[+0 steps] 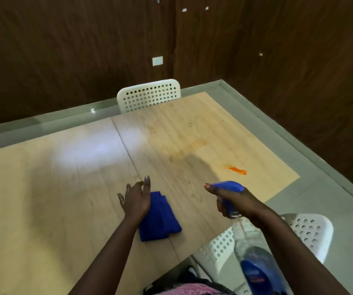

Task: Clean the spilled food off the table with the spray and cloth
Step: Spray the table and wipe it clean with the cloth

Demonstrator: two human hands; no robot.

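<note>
Orange food smear [237, 169] sits on the light wood table [65, 199], toward its right corner, with a fainter orange-brown haze on the wood just beyond it toward the far edge. Spray bottle [250, 248] is in the right hand [233, 201], held over the table's near-right edge: blue trigger head points toward the smear, fingers wrapped round the neck and trigger, thumb laid along the top of the head. Bottle body is clear plastic, low level of blue liquid at the bottom; it carries a dark blue label with a red band, text too blurred to read, no brand legible. Blue cloth [159, 218] lies folded flat on the table, near the front edge, left of the bottle and well apart from the smear. Left hand [136, 201] is over the cloth's left edge, fingers spread and mostly straight, gripping nothing; contact with the cloth can't be confirmed from this angle. A seam runs diagonally across the tabletop just left of the cloth. White perforated plastic chair [149, 95] stands at the far side of the table, another white perforated chair [307, 233] at the near right below the bottle. Grey floor around the table, dark wood-panel wall behind with a white socket plate [157, 61]. Pink patterned clothing shows at the bottom edge.
</note>
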